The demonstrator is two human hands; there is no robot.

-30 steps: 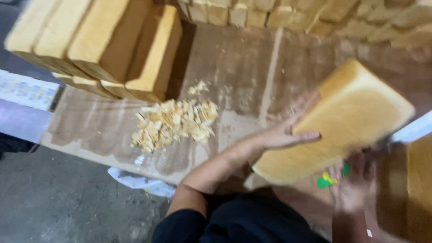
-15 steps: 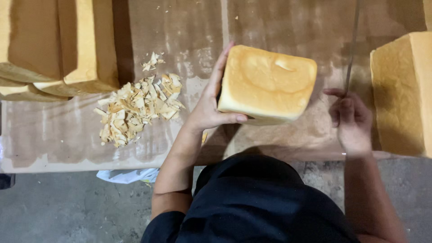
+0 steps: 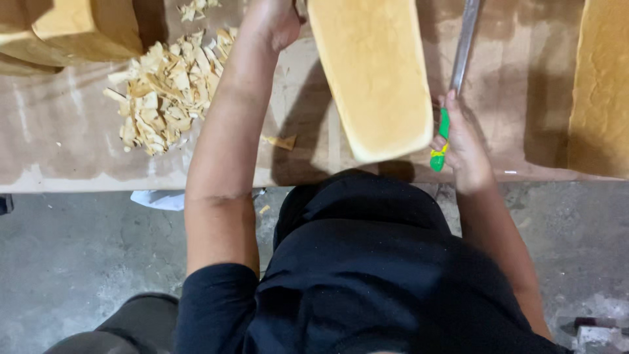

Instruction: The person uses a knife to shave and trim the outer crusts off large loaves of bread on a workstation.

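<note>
- While the left hand point(image 3: 278, 23) grips the far part of a long loaf of bread point(image 3: 373, 72), its fingers are mostly cut off by the top edge of the view, so how they close around the loaf cannot be told exactly; the palm presses against the loaf's left side.
- The loaf lies lengthwise on the counter point(image 3: 59, 151), pale yellow on its broad face, its near end rounded and reaching just over the counter's front edge.
- The right hand point(image 3: 462, 141) is closed tight around the green and yellow handle of a long knife point(image 3: 458, 62).
- The blade runs away from the person, just beside the right side of the loaf, and I cannot tell whether it touches the crust.
- A heap of bread scraps point(image 3: 164, 92) sits on the counter to the left of the left forearm, with one small stray scrap point(image 3: 282, 141) lying near the loaf's near end.
- More loaves point(image 3: 78, 29) are stacked at the far left of the counter.
- Another big loaf point(image 3: 599, 85) lies at the right edge, well apart from the knife.
- Below the counter, a grey concrete floor point(image 3: 85, 262) shows, with a bit of white paper point(image 3: 157, 198) lying just under the counter's edge.
</note>
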